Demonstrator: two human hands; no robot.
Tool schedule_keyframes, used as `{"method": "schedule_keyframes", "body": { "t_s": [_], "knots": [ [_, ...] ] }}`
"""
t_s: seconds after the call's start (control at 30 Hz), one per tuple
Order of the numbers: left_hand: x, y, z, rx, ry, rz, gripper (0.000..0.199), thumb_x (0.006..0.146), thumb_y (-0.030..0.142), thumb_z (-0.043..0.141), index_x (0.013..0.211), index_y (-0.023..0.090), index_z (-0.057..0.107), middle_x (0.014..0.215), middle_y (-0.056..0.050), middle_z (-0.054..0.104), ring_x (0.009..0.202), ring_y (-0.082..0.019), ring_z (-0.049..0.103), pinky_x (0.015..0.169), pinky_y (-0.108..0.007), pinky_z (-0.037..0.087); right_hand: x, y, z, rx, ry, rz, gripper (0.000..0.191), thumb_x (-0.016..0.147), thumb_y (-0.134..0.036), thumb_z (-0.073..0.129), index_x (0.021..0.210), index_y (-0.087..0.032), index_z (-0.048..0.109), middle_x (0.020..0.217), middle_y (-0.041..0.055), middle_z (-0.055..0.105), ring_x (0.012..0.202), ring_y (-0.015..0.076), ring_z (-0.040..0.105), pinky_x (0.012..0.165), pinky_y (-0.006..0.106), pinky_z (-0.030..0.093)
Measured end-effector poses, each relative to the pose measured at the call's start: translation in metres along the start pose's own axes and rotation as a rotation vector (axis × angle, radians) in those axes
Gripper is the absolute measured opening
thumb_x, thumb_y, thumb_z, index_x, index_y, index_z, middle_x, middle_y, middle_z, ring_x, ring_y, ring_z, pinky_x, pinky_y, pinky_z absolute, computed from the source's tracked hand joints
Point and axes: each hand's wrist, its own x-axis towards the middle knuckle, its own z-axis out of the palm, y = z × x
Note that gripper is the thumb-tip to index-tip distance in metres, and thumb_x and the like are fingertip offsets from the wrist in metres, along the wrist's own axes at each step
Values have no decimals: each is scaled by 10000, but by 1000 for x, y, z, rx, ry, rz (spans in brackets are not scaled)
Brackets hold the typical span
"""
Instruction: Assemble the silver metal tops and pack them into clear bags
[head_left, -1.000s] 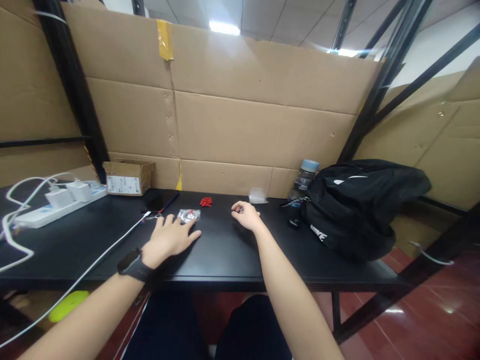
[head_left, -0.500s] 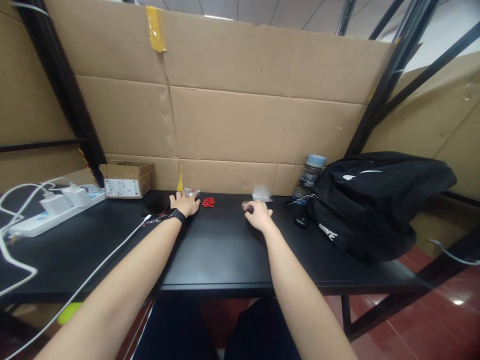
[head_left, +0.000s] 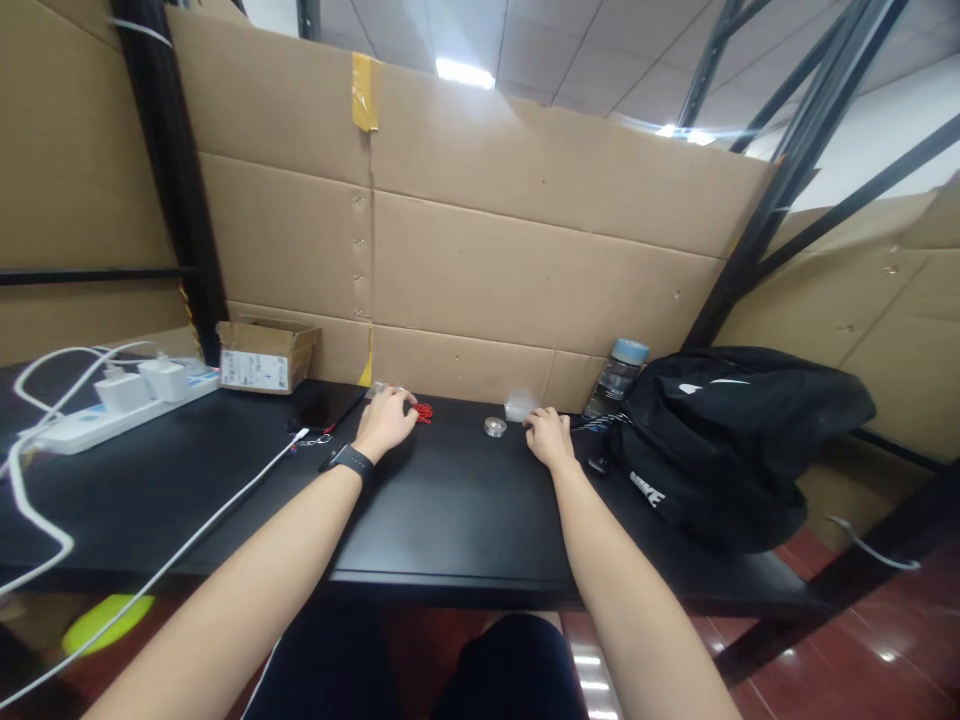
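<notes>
Head view: left hand (head_left: pixel 385 422) has red cord (head_left: pixel 425 412) at its 3 o'clock; right hand (head_left: pixel 550 437) has round clear item (head_left: pixel 494 427) at 9 o'clock; both are curled, whether gripping I cannot tell.

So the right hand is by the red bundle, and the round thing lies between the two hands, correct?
Not quite: the left hand is by the red bundle, as the head view shows. The round thing does lie between it and the right hand.
</notes>
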Motion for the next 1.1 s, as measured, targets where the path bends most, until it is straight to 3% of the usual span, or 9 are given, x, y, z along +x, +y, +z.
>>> {"method": "schedule_keyframes", "body": {
  "t_s": [0.07,0.33,0.43,0.67,0.93,1.1],
  "knots": [
    [1,3,2,-130,-19,41,196,854,266,558,951,205,716,1052,-81,696,1047,-245,625,994,-369,464,2,-1,4,-1,-1,3,285,911,-173,475,924,-231,754,1240,75,688,1161,274,460,948,432,279],
    [-3,7,4,-347,-82,162,202,813,223,567,940,190,721,992,-68,705,926,-213,659,906,-349,513,-1,-19,0,-53,-168,-47,426,912,-177,461,1259,-272,688,1426,46,604,1213,302,437,943,429,294],
    [-5,5,6,-351,-121,184,198,797,215,572,923,192,724,992,-72,707,913,-214,666,897,-355,520,-1,-21,-2,-39,-141,-49,464,887,-165,475,1303,-263,657,1441,45,592,1227,295,436,956,427,303],
    [-7,4,8,-367,-179,187,173,809,213,575,894,211,725,1032,-62,709,958,-205,678,940,-353,527,-1,-23,-1,-7,-125,-85,394,899,-183,471,1190,-282,718,1427,45,601,1203,307,466,953,464,338],
    [-4,2,11,-304,-144,106,279,817,195,619,1091,215,663,1089,-65,703,1026,-198,666,940,-345,519,1,-22,4,21,-68,-57,547,867,-135,484,1391,-269,567,1491,66,537,1273,315,433,992,475,338],
    [-4,3,8,-251,-154,69,270,824,213,627,1090,242,667,1120,-51,704,1070,-210,647,940,-359,499,-2,-29,-9,39,-16,-63,594,848,-122,491,1430,-238,527,1520,72,503,1280,306,412,996,461,338]
  ]
}}
